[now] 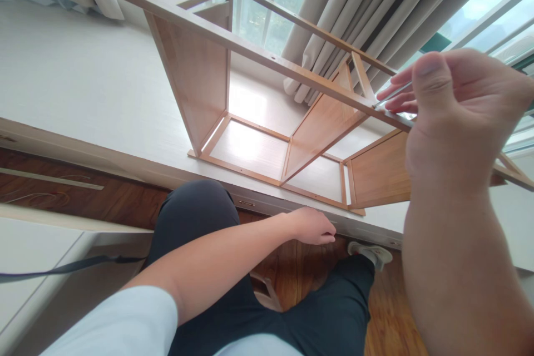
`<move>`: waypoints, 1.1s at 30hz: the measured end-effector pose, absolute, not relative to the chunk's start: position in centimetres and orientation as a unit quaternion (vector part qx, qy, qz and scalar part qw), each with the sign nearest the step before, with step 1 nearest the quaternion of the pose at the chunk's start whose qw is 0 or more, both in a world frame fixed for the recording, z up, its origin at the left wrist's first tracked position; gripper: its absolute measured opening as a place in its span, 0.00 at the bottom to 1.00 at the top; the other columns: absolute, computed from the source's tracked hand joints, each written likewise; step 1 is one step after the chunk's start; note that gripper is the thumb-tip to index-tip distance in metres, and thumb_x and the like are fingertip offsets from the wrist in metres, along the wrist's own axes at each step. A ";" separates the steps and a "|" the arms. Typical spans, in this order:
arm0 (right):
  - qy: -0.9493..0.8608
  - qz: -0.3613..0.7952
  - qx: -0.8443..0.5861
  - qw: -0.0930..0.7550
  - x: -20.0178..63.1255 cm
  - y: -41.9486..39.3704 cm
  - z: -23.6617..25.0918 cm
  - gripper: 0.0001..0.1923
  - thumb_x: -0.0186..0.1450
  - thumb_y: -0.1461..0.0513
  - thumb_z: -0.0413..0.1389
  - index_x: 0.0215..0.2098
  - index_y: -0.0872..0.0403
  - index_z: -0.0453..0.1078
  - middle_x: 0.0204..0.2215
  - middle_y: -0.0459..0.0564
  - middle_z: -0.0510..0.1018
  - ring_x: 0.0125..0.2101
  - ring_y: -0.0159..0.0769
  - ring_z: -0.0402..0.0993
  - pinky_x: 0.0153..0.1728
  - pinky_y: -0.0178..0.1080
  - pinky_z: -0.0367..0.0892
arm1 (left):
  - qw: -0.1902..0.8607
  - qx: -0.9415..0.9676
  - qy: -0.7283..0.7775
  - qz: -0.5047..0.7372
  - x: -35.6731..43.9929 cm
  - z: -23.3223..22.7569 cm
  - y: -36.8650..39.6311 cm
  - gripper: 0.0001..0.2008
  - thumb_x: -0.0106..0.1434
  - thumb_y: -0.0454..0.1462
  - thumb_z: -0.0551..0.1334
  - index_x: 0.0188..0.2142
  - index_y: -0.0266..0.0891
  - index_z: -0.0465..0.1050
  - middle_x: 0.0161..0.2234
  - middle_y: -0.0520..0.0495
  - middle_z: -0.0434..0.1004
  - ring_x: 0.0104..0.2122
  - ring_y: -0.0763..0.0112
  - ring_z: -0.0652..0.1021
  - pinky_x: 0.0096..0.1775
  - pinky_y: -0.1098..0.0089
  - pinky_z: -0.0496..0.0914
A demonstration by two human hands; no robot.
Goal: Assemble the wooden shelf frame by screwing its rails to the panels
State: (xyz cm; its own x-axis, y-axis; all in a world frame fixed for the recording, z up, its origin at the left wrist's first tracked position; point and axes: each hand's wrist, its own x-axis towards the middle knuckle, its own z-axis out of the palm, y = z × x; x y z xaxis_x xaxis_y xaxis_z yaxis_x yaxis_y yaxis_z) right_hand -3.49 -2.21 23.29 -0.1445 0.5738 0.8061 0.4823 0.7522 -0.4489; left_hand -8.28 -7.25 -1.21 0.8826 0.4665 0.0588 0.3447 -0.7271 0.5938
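Observation:
A light wooden shelf frame [200, 72] lies on its side on a white raised platform [83, 83] by the window. My right hand [454, 117] is raised close to the camera and pinches a thin metal tool [394, 97] whose tip meets the frame's upper rail [292, 69] near its right end. My left hand [311, 226] hangs low, fingers curled, at the platform's front edge [267, 203] below the frame, holding nothing that I can see. My knees in dark trousers [196, 217] are beneath.
Grey curtains [359, 5] hang behind the frame before large windows. Brown wood floor [387, 311] lies below, with my shoe [371, 253] on it. A white cabinet top [37, 250] with a dark strap [62, 268] sits at lower left.

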 end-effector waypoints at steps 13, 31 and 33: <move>-0.742 0.038 -0.332 0.581 -3.5 -1.7 22.9 0.14 0.69 0.52 0.61 0.31 0.52 0.79 0.22 0.42 0.77 0.22 0.29 0.74 0.21 0.38 0.66 | 0.302 0.922 0.221 0.100 -8.5 -0.7 -7.4 0.17 0.72 0.47 0.53 0.36 0.43 0.76 0.41 0.46 0.84 0.39 0.60 0.81 0.30 0.65 0.64; -0.745 0.046 -0.332 0.577 -3.5 -1.8 23.1 0.13 0.69 0.53 0.61 0.32 0.53 0.80 0.23 0.43 0.78 0.23 0.29 0.74 0.22 0.39 0.65 | 0.312 0.917 0.228 0.100 -8.5 -0.6 -7.4 0.16 0.72 0.47 0.54 0.36 0.43 0.77 0.40 0.45 0.84 0.39 0.60 0.81 0.32 0.66 0.68; -0.746 0.046 -0.332 0.575 -3.5 -1.9 23.1 0.14 0.69 0.52 0.61 0.32 0.53 0.80 0.23 0.43 0.78 0.23 0.30 0.74 0.22 0.39 0.65 | 0.312 0.918 0.226 0.098 -8.6 -0.5 -7.4 0.16 0.72 0.47 0.53 0.37 0.43 0.77 0.40 0.45 0.84 0.40 0.60 0.81 0.32 0.66 0.67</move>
State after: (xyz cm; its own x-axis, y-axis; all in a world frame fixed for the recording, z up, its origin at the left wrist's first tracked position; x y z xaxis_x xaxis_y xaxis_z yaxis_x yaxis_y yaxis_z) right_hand -3.51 -1.85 23.11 -0.1176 0.5485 0.8279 0.4431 0.7750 -0.4505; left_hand -8.55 -7.38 -0.47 0.8784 0.4763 0.0381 0.3543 -0.7028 0.6169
